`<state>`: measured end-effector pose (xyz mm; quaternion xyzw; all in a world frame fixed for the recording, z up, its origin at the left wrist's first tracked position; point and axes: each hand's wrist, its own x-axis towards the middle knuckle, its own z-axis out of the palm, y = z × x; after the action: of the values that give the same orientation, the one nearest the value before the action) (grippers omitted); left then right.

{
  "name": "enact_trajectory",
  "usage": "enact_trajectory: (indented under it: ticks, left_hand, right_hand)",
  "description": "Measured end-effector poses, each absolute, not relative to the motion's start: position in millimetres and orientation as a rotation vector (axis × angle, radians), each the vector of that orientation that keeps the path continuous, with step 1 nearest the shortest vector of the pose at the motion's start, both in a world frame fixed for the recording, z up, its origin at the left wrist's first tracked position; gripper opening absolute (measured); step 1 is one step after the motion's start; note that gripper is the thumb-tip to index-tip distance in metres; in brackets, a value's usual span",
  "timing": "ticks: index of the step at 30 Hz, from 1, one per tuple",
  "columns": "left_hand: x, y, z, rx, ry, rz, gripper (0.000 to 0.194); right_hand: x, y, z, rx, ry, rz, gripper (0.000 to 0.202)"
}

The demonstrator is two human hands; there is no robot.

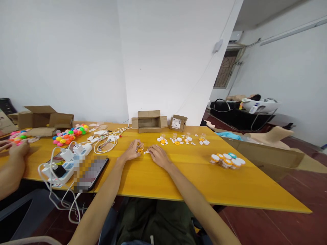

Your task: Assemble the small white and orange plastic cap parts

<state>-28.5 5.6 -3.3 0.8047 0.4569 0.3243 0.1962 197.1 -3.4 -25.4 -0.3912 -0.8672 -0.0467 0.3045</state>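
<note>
Before the middle box [149, 129], your left fingers [134, 144] and right fingers [153, 149] half-curl, grip indeterminable, apparently arranging parts [139, 150]; next calls for precise pinching.

A yellow table [189, 177] — cardboard boxes [149, 130], a power strip [69, 166], small plastic parts [140, 150], lidded jars [227, 162]

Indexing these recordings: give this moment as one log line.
left hand: beside orange round plastic part; right hand: near small white plastic pieces; grips: unclear; to right: colourfully lidded clear plastic jars
</note>
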Motion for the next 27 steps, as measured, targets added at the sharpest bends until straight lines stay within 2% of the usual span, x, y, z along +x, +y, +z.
enact_trajectory:
  ticks: [16,22,27]
  left_hand:
    - [-32.2,4.9,0.6,2.23,1.261,0.922,0.041]
    - [-34.6,9.5,-3.5,2.219,1.291,1.002,0.051]
    - [-36.7,15.0,-9.9,2.236,1.284,0.963,0.048]
  right_hand:
    - [191.7,-0.3,-18.3,-1.244,-2.187,0.121,0.018]
    - [194.9,1.8,-17.5,-1.174,-2.06,0.248,0.025]
    - [200.4,3.4,-17.2,-1.207,-1.95,0.278,0.031]
